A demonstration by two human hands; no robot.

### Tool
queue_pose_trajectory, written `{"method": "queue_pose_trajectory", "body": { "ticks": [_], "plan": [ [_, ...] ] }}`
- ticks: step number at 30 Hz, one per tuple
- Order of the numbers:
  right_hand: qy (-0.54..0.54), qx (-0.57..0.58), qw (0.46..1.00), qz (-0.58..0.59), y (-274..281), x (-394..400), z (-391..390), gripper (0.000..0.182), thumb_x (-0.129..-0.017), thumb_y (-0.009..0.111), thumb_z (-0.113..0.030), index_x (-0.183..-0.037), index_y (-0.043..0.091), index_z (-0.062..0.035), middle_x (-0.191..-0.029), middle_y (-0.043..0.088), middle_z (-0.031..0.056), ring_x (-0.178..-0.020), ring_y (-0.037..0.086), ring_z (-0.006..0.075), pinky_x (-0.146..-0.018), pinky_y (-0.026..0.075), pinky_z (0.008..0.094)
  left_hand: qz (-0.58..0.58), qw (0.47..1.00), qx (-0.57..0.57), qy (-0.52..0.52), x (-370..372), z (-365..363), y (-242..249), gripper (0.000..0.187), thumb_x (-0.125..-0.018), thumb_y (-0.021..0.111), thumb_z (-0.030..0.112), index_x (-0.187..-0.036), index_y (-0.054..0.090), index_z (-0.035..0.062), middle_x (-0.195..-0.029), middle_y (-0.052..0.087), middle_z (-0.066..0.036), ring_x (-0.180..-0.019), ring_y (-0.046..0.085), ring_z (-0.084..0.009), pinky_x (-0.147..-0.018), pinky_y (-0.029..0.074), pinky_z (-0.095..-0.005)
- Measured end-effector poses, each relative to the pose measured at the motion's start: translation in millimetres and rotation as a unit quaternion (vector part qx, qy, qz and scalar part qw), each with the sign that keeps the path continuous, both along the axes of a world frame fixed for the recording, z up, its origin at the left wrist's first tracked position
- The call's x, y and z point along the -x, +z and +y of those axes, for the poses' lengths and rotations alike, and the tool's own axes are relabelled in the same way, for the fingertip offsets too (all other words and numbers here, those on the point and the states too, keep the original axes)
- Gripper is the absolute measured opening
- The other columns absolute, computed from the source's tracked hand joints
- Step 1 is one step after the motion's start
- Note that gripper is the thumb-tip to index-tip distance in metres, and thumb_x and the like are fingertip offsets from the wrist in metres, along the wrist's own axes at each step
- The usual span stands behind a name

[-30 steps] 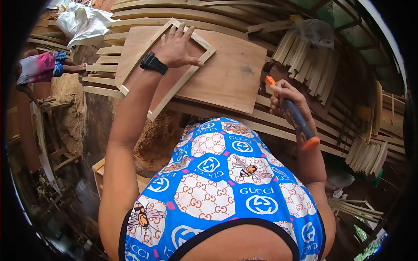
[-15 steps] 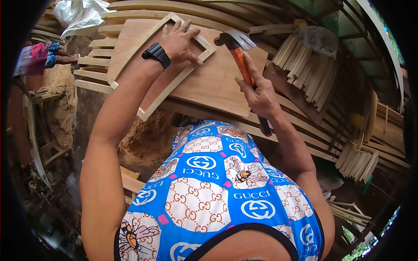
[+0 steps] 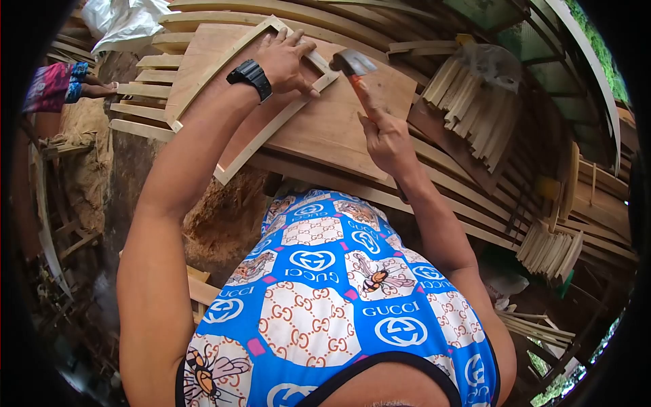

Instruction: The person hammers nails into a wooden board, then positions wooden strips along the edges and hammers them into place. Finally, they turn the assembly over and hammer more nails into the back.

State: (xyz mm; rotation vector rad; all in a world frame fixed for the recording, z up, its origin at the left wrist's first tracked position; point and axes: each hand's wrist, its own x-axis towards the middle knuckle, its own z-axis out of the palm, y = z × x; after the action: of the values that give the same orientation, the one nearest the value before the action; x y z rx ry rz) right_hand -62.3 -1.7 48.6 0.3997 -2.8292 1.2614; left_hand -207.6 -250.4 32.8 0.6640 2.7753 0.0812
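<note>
A narrow wooden frame (image 3: 258,142) lies slantwise on a plywood sheet (image 3: 359,129). My left hand (image 3: 279,66), with a black watch at the wrist, grips the frame near its far end. Its fingers reach over the short end rail and the thumb presses on the near long rail. In my right hand (image 3: 390,144) is a claw hammer (image 3: 358,76) with an orange handle, fist wrapped around the grip. The hammer's head is raised close to the frame's right corner, the handle's lower end mostly hidden behind my wrist.
Long wooden strips (image 3: 224,8) lie beneath and behind the plywood. A bundle of short slats (image 3: 468,108) sits at right under a clear plastic bag (image 3: 489,62). Sawdust (image 3: 227,210) covers the ground below. Another person's legs (image 3: 95,89) show at far left, near a white sack (image 3: 122,24).
The hammer and my right hand have shifted left, bringing the head to the frame's right corner. My left hand stays on the frame, nearly in place.
</note>
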Motion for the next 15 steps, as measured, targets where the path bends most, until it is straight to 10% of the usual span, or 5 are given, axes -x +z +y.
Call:
{"method": "queue_pose_trajectory", "body": {
  "ticks": [2, 4, 8, 13, 15],
  "plan": [
    [0.005, -0.017, 0.999, 0.029, 7, 0, -3, 0.068, -0.099, 0.062, -0.005, -0.16, 0.041, -0.0264, -0.068, 0.055, 0.0213, -0.055, 0.045, 0.027, -0.057, 0.046, 0.0334, -0.002, 1.0, 0.003, -0.005, 0, 1, 1, 0.116, -0.066, 0.084, 0.072, -0.161, 0.039, 0.0219, -0.172, 0.023, -0.015, -0.158, 0.018, -0.0429, -0.127, 0.018, -0.0598],
    [-0.021, -0.019, 0.997, -0.078, 21, 3, -1, 0.073, -0.098, 0.06, -0.003, -0.163, 0.035, -0.0278, -0.078, 0.062, 0.0281, -0.066, 0.059, 0.0441, -0.066, 0.047, 0.0489, -0.002, 1.0, 0.009, -0.005, 2, 2, 1, 0.116, -0.066, 0.083, 0.073, -0.161, 0.039, 0.0219, -0.172, 0.022, -0.015, -0.158, 0.018, -0.0432, -0.127, 0.018, -0.0598],
    [0.006, 0.004, 0.999, 0.035, 7, -13, 14, 0.075, -0.098, 0.062, -0.004, -0.163, 0.034, -0.0279, -0.077, 0.06, 0.0289, -0.065, 0.058, 0.0462, -0.065, 0.05, 0.0464, -0.003, 1.0, 0.012, -0.001, 5, 14, -5, 0.117, -0.065, 0.083, 0.073, -0.161, 0.039, 0.0219, -0.172, 0.022, -0.015, -0.158, 0.019, -0.0432, -0.127, 0.018, -0.06],
    [-0.131, 0.148, 0.937, -0.289, 28, -20, 10, 0.074, -0.101, 0.064, -0.009, -0.165, 0.033, -0.0299, -0.069, 0.062, 0.0083, -0.058, 0.061, 0.0168, -0.061, 0.055, 0.0307, 0.008, 1.0, 0.017, -0.001, 7, 15, -9, 0.119, -0.063, 0.084, 0.074, -0.161, 0.04, 0.022, -0.172, 0.023, -0.015, -0.158, 0.02, -0.0422, -0.127, 0.018, -0.0597],
    [-0.139, 0.17, 0.945, -0.244, 40, -20, 12, 0.073, -0.101, 0.063, -0.01, -0.165, 0.032, -0.0291, -0.07, 0.062, 0.0041, -0.059, 0.059, 0.0117, -0.059, 0.054, 0.0291, 0.007, 1.0, 0.014, -0.006, 6, 17, -11, 0.12, -0.063, 0.084, 0.075, -0.16, 0.04, 0.022, -0.172, 0.023, -0.015, -0.158, 0.02, -0.0416, -0.127, 0.019, -0.0596]
  ]
}}
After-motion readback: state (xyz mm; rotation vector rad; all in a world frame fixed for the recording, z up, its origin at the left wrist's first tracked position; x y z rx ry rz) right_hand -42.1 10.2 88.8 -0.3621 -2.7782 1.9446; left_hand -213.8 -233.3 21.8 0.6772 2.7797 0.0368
